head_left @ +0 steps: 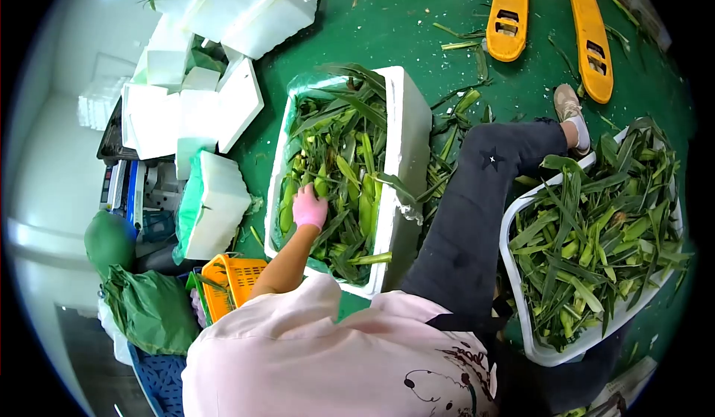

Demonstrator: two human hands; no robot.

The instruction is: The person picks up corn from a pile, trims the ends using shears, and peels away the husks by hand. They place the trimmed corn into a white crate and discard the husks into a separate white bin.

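My left hand, in a pink glove, reaches down into a white foam box. Its fingers are bent around the lower end of a green ear of corn; the fingertips are partly hidden. More ears in their husks lie around the hand, among loose green husks and long leaves. Thin green plastic lines the box. My right hand is out of view.
At right, a white tub is heaped with husks and leaves. Yellow pallet-jack forks lie ahead near my shoe. Foam boxes are piled at upper left, with an orange basket below. Leaf scraps litter the green floor.
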